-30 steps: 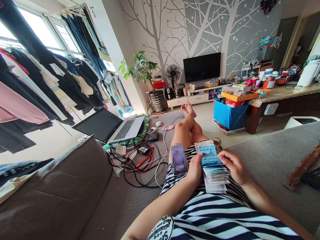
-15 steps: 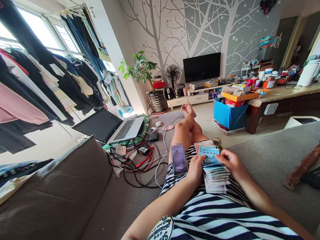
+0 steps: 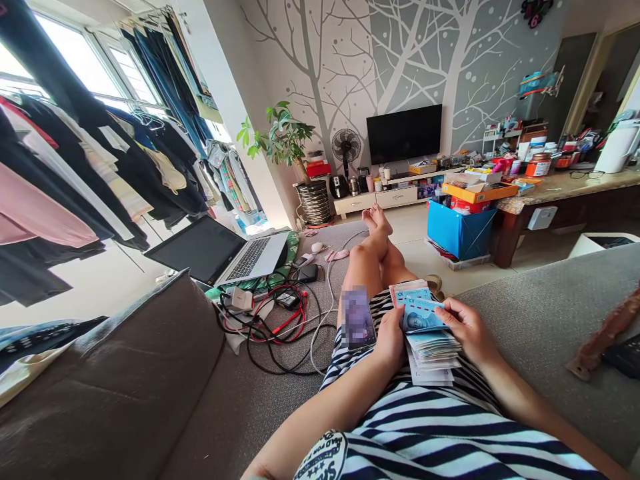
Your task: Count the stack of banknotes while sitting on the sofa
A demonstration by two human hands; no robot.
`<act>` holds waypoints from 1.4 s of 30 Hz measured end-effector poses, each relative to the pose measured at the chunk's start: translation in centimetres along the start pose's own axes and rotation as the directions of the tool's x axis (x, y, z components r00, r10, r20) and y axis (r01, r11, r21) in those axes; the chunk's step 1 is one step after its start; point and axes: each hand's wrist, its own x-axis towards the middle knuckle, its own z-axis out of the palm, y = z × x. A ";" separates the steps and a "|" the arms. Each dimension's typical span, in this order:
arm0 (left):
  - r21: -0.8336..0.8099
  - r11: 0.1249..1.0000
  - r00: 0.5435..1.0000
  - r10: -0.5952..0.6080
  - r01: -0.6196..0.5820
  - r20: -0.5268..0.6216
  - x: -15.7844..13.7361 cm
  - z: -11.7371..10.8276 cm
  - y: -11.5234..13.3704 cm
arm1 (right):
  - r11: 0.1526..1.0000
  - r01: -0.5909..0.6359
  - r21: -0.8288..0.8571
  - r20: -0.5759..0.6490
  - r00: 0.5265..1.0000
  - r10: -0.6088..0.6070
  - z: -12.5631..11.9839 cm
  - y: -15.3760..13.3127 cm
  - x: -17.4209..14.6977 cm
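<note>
Presently, left hand (image 3: 391,338) and right hand (image 3: 469,328) clamp a blue rectangular paper banknote (image 3: 419,315).
Fingers (image 3: 395,321) pinch opposite edges; directly below them lies a fanned stack of pale paper banknotes (image 3: 433,355). Left of the fingers lies a rectangular purple-screened phone (image 3: 361,319).

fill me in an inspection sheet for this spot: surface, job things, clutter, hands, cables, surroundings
Surface: grey sofa; the lap, in striped clothing, lies under the notes.
Job things: blue note held flat; fanned notes below it, over the lap.
Clutter: phone on the leg; open laptop and white plug on the sofa's left side.
Hands: left hand and right hand pinch opposite sides of the blue note.
Cables: black, red and white, tangled in front of the laptop; none seen touching the notes.
Surroundings: tv, fan, plant, hanging clothes; co-workers: nothing seen.
</note>
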 end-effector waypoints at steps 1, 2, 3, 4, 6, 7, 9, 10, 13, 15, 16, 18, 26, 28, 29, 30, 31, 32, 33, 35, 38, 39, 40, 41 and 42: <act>-0.003 1.000 1.000 -0.004 0.004 0.007 0.0 0.0 0.0 | 1.000 0.002 0.015 0.007 1.000 -0.002 0.0 -0.1 -0.1; 0.000 1.000 1.000 -0.005 0.005 0.009 0.1 0.0 0.0 | 1.000 0.002 0.027 0.012 1.000 -0.003 0.0 -0.2 -0.1; 0.008 1.000 1.000 -0.003 0.003 0.004 0.1 0.1 0.0 | 0.999 0.003 0.036 0.015 1.000 -0.004 0.0 -0.2 -0.1; 0.019 1.000 1.000 0.002 -0.001 -0.005 0.0 0.1 0.1 | 0.999 0.005 0.041 0.018 1.000 -0.005 0.0 -0.2 -0.1; 0.037 0.999 1.000 0.009 -0.008 -0.010 0.0 0.2 0.2 | 0.999 0.007 0.044 0.017 1.000 -0.008 0.0 -0.2 -0.1; 0.039 0.999 1.000 0.009 -0.009 -0.006 0.0 0.2 0.3 | 0.999 0.006 0.046 0.014 1.000 -0.007 0.0 -0.1 -0.1; 0.036 0.999 1.000 0.008 -0.009 0.015 0.0 0.1 0.3 | 0.999 0.005 0.048 0.010 1.000 -0.005 0.1 0.0 -0.1; 0.034 0.999 1.000 0.008 -0.009 0.024 0.1 0.1 0.2 | 0.999 0.004 0.046 0.010 1.000 -0.005 0.1 0.1 -0.1; 0.021 1.000 0.999 0.004 -0.005 0.051 0.2 -0.1 0.0 | 1.000 0.011 0.028 0.009 1.000 -0.011 0.0 0.2 -0.1; 0.016 1.000 0.998 0.000 -0.001 0.060 0.3 -0.2 -0.1 | 1.000 0.019 0.014 0.004 1.000 -0.019 0.0 0.3 0.0; 0.018 1.000 0.998 0.000 -0.001 0.059 0.4 -0.2 -0.2 | 1.000 0.023 0.010 0.002 1.000 -0.023 0.0 0.3 0.0; 0.027 1.000 0.999 0.004 -0.005 0.049 0.5 -0.3 -0.2 | 1.000 0.027 0.009 0.001 1.000 -0.027 0.0 0.4 0.0; 0.056 0.998 0.999 0.023 -0.025 0.037 0.4 -0.2 -0.1 | 1.000 0.030 -0.008 0.020 0.999 -0.030 -0.1 0.3 0.0; 0.054 0.998 0.999 0.022 -0.024 0.034 0.3 -0.2 -0.1 | 1.000 0.028 -0.008 0.021 0.999 -0.028 -0.1 0.3 0.0; 0.053 0.998 0.999 0.022 -0.023 0.034 0.3 -0.2 -0.1 | 1.000 0.029 -0.008 0.020 0.999 -0.028 -0.1 0.3 0.0; 0.051 0.998 0.999 0.021 -0.022 0.032 0.3 -0.1 -0.1 | 1.000 0.029 -0.008 0.019 0.999 -0.029 -0.1 0.2 0.0; 0.049 0.999 0.999 0.021 -0.023 0.029 0.3 -0.1 -0.1 | 1.000 0.030 -0.007 0.016 0.999 -0.030 -0.1 0.2 0.0; 0.048 0.999 0.999 0.024 -0.025 0.025 0.2 -0.1 -0.1 | 0.999 0.031 -0.005 0.014 0.999 -0.031 -0.1 0.2 0.0; 0.048 0.998 0.999 0.026 -0.027 0.021 0.2 0.0 0.0 | 0.999 0.033 -0.003 0.011 0.999 -0.033 -0.1 0.1 0.0; 0.050 0.998 0.999 0.028 -0.029 0.019 0.1 0.0 0.1 | 0.999 0.041 -0.004 0.008 0.999 -0.041 -0.1 0.1 0.0; 0.058 0.998 1.000 0.030 -0.030 0.007 -0.1 0.1 0.2 | 0.998 0.055 -0.015 0.008 0.998 -0.054 -0.1 -0.1 0.0; 0.062 0.998 0.999 0.035 -0.034 -0.005 -0.2 0.1 0.2 | 0.998 0.056 -0.019 0.008 0.998 -0.056 -0.1 -0.1 -0.1; 0.067 0.997 0.999 0.041 -0.040 -0.018 -0.2 0.1 0.3 | 0.998 0.057 -0.023 0.008 0.998 -0.057 -0.1 -0.2 -0.1; 0.076 0.996 0.998 0.047 -0.045 -0.029 -0.3 0.1 0.3 | 0.998 0.058 -0.025 0.006 0.998 -0.057 -0.1 -0.2 -0.1; 0.086 0.995 0.998 0.052 -0.048 -0.036 -0.3 0.1 0.3 | 0.998 0.058 -0.026 0.003 0.998 -0.058 -0.2 -0.2 -0.1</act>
